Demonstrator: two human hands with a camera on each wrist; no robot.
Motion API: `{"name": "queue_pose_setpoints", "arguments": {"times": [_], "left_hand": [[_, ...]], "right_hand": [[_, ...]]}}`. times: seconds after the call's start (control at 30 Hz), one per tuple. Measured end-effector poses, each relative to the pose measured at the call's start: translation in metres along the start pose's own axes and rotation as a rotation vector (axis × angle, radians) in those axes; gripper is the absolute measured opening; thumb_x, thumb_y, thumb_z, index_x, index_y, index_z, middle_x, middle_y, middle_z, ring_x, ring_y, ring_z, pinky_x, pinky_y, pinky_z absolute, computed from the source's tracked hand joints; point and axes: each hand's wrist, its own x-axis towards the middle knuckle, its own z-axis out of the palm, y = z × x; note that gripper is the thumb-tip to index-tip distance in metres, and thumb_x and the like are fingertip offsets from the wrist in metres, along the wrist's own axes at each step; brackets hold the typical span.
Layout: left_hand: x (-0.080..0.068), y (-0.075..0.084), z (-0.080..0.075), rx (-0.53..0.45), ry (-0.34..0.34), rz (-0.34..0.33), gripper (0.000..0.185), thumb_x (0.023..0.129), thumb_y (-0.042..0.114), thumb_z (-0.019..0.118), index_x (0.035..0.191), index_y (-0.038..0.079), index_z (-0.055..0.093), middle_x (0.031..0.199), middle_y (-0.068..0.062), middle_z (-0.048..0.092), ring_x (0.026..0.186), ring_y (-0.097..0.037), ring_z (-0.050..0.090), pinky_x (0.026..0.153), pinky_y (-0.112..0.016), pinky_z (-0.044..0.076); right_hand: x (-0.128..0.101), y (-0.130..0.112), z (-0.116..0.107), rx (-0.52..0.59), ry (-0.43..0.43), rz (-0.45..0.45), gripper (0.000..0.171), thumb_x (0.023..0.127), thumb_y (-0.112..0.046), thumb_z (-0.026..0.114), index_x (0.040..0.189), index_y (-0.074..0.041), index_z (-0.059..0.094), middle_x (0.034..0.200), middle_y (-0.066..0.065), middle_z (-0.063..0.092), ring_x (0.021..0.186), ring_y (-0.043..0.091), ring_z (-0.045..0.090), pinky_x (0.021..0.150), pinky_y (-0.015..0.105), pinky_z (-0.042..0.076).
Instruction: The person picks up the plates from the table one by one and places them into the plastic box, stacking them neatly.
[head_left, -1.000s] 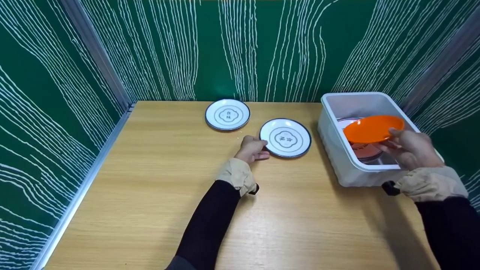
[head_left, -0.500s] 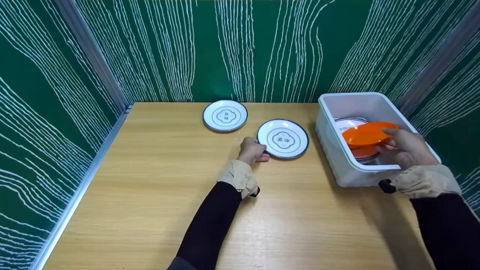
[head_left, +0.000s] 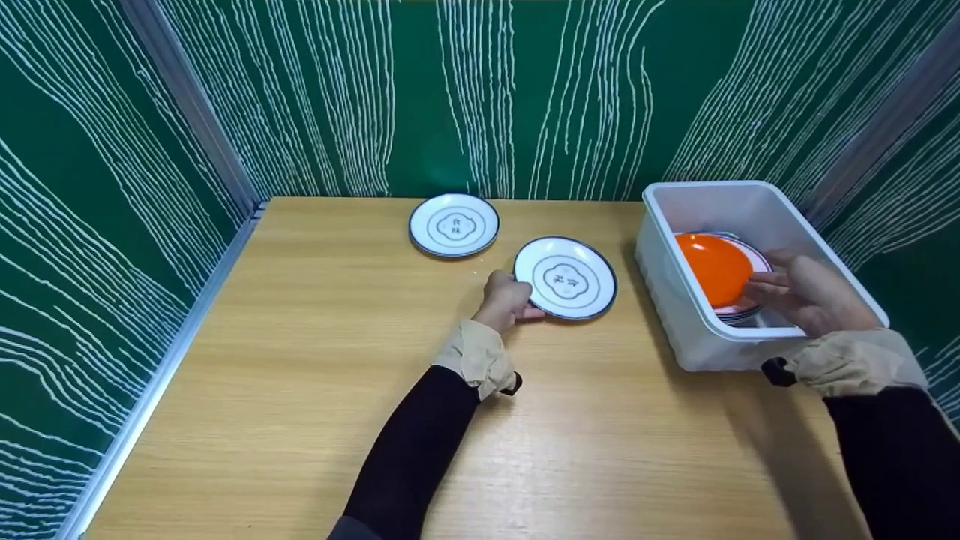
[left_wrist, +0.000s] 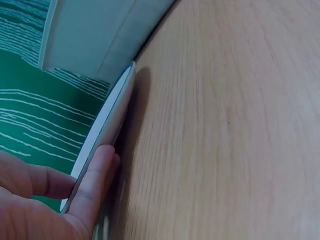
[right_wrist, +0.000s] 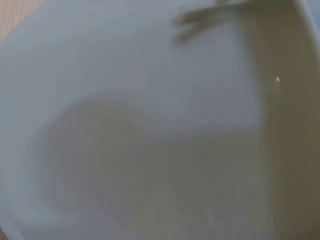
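Note:
In the head view, my left hand (head_left: 504, 301) pinches the near-left edge of a white plate (head_left: 562, 274) with a dark blue rim and printed characters. The left wrist view shows the thumb on the upper face and fingers beneath, with the plate (left_wrist: 111, 107) tilted close over the table. An orange plate (head_left: 709, 270) lies on top of stacked plates (head_left: 759, 259) inside a white plastic bin (head_left: 667, 322). My right hand (head_left: 817, 296) reaches into the bin, fingers extended at the orange plate's right edge. The right wrist view holds only blurred bin wall (right_wrist: 200, 85).
A second white plate (head_left: 454, 225) with a blue rim rests near the table's back edge. Green panels (head_left: 420, 97) with white wavy lines enclose the wooden table (head_left: 315, 360) at the back and sides. The bin stands at the back right.
The orange plate went from tilted in my right hand down flat onto the stack in the bin, and the fingers let go of it. My left hand keeps its pinch on the white plate.

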Motion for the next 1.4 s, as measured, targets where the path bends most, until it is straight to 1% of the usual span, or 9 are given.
{"name": "queue_pose_setpoints", "arguments": {"times": [0.07,0.3,0.57,0.67,0.8,0.97,1.1,1.27,1.4], "left_hand": [[0.0,0.0,-0.003,-0.032,-0.018,0.007,0.049,0.089,-0.019,0.043,0.138,-0.017,0.045,0.108,-0.024,0.062,0.081,-0.036,0.071,0.067,-0.038,0.065],[-0.001,0.0,-0.014,-0.071,-0.089,0.028,0.043,0.09,-0.016,0.043,0.133,-0.016,0.048,0.109,-0.023,0.059,0.08,-0.038,0.071,0.067,-0.038,0.065],[-0.012,0.002,-0.027,-0.048,-0.117,0.071,0.04,0.092,-0.013,0.046,0.132,-0.014,0.05,0.11,-0.022,0.062,0.077,-0.031,0.073,0.069,-0.037,0.064],[-0.02,0.003,-0.033,-0.049,-0.136,0.079,0.04,0.094,-0.01,0.047,0.135,-0.012,0.049,0.112,-0.021,0.063,0.077,-0.029,0.073,0.069,-0.037,0.064],[-0.034,0.006,-0.045,-0.06,-0.157,0.072,0.042,0.096,-0.007,0.05,0.138,-0.01,0.046,0.113,-0.02,0.065,0.078,-0.028,0.072,0.068,-0.037,0.064],[-0.058,0.015,-0.056,-0.101,-0.189,0.088,0.042,0.097,-0.006,0.051,0.138,-0.008,0.044,0.109,-0.02,0.068,0.078,-0.026,0.071,0.07,-0.038,0.064],[-0.078,0.025,-0.06,-0.131,-0.235,0.139,0.037,0.097,-0.007,0.051,0.134,-0.006,0.046,0.108,-0.019,0.07,0.079,-0.027,0.071,0.072,-0.039,0.064],[-0.107,0.036,-0.06,-0.154,-0.257,0.207,0.034,0.098,-0.005,0.056,0.131,0.0,0.05,0.109,-0.017,0.071,0.082,-0.029,0.072,0.073,-0.041,0.064],[-0.126,0.04,-0.06,-0.203,-0.286,0.245,0.035,0.098,-0.005,0.057,0.131,0.001,0.049,0.11,-0.017,0.071,0.083,-0.03,0.073,0.072,-0.04,0.064]], "right_hand": [[0.0,-0.001,0.0,0.011,-0.039,0.008,0.04,0.102,-0.025,0.064,0.131,-0.037,0.04,0.137,0.0,0.042,0.138,0.02,0.037,0.116,0.037,0.04],[0.002,-0.001,0.002,0.004,-0.027,0.032,0.052,0.102,-0.032,0.065,0.141,-0.044,0.033,0.133,0.001,0.04,0.135,0.02,0.038,0.108,0.036,0.049],[0.003,0.001,0.001,-0.053,-0.064,0.017,0.028,0.105,-0.034,0.058,0.127,-0.033,0.04,0.13,0.002,0.042,0.11,0.019,0.057,0.104,0.035,0.053],[0.0,0.003,0.001,-0.133,-0.07,-0.066,0.027,0.105,-0.035,0.058,0.127,-0.028,0.043,0.124,0.0,0.05,0.107,0.016,0.059,0.099,0.031,0.055],[-0.005,0.01,0.007,-0.262,-0.029,-0.232,0.032,0.102,-0.041,0.06,0.127,-0.025,0.048,0.122,-0.003,0.056,0.111,0.014,0.058,0.092,0.025,0.057],[-0.012,0.014,0.027,-0.319,0.033,-0.412,0.05,0.092,-0.051,0.067,0.13,-0.022,0.053,0.123,0.0,0.057,0.108,0.014,0.061,0.087,0.021,0.058],[-0.022,0.017,0.047,-0.378,0.035,-0.528,0.051,0.092,-0.049,0.067,0.13,-0.016,0.056,0.12,0.002,0.061,0.101,0.013,0.065,0.082,0.019,0.059],[-0.036,0.025,0.074,-0.516,-0.025,-0.618,0.047,0.099,-0.046,0.06,0.134,-0.014,0.055,0.12,0.007,0.061,0.102,0.015,0.065,0.084,0.021,0.059],[-0.047,0.034,0.097,-0.675,-0.102,-0.592,0.062,0.1,-0.055,0.052,0.147,-0.014,0.045,0.129,0.01,0.055,0.107,0.013,0.066,0.089,0.024,0.059]]}}
